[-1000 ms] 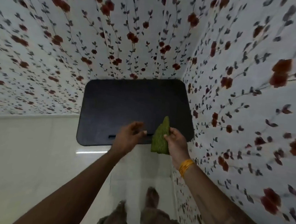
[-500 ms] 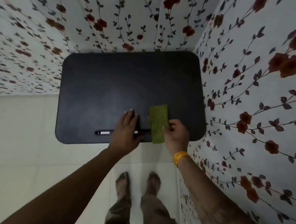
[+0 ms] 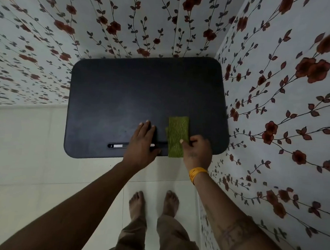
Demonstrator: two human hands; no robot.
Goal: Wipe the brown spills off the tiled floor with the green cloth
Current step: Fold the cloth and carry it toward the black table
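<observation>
Two walls papered in pale floral print, red blossoms on dark leafy vines (image 3: 292, 79), meet in a corner at upper right and fill most of the view; below and to the left, glossy white tiled floor (image 3: 21, 154) with thin grout lines, no brown marks discernible on the visible part.

Dark matte rectangular tabletop with rounded corners (image 3: 135, 95) sits tight into the corner, back edge against the rear wall, right edge just beside the side wall; a narrow slot with a pale strip inside (image 3: 117, 146) runs along its near edge.

Two bare forearms reach in from the bottom of the view; bare feet (image 3: 137, 203) stand on the tile just short of the table, olive-brown trouser legs (image 3: 171, 240) below them.

Left hand (image 3: 142, 142) lies flat, palm down, on the tabletop over the right part of the slot; fingers straight and held close together, tips toward the wall.

Right hand (image 3: 196, 152) at the near right edge of the tabletop; thumb and curled fingers pinch the lower right side of the folded green textured cloth (image 3: 177, 133); yellow-orange band (image 3: 197, 173) on that wrist.

Cloth lies flat on the tabletop, a long folded strip; far end points to the rear wall, near end reaches the table's front edge; it sits just beside the left hand, a narrow dark gap between them; it rests on the table, not the floor.
</observation>
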